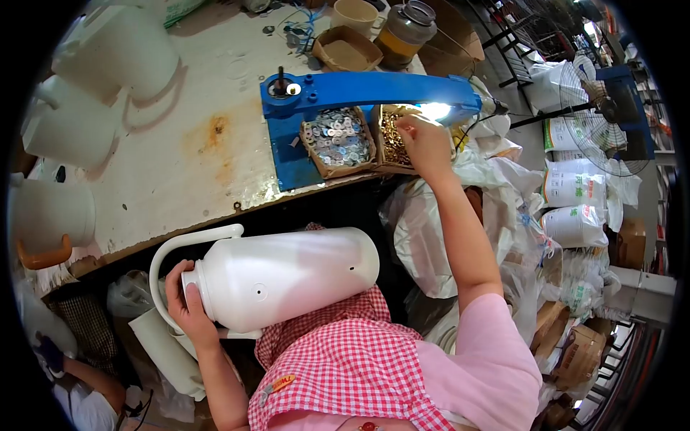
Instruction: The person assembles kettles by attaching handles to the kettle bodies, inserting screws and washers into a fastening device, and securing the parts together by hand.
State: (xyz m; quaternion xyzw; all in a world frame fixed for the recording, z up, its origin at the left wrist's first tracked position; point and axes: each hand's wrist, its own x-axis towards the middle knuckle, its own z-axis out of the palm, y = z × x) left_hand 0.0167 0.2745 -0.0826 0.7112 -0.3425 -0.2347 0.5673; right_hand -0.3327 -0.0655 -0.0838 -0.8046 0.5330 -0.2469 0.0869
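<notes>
A large white plastic jug body (pixel 295 276) lies on its side across my lap, with a curved white handle (pixel 172 262) at its neck end. Two small dark holes show in its wall. My left hand (pixel 190 305) grips the neck, fingers wrapped round the rim. My right hand (pixel 428 146) is over a cardboard box of small brass-coloured fasteners (pixel 392 138), thumb and fingers pinched together; anything between them is too small to make out. Beside that box sits another cardboard box of flat silver washers (pixel 338 136). Behind both stretches the blue arm of a bench press (pixel 374 92).
White jugs (pixel 129 54) stand on the worn table (pixel 237 154) at the left. A lidded jar (pixel 406 32) and a small cardboard tray (pixel 347 50) are at the back. Right are plastic bags (pixel 438 237) and a fan (pixel 604 108). Another person's arm (pixel 93 381) shows lower left.
</notes>
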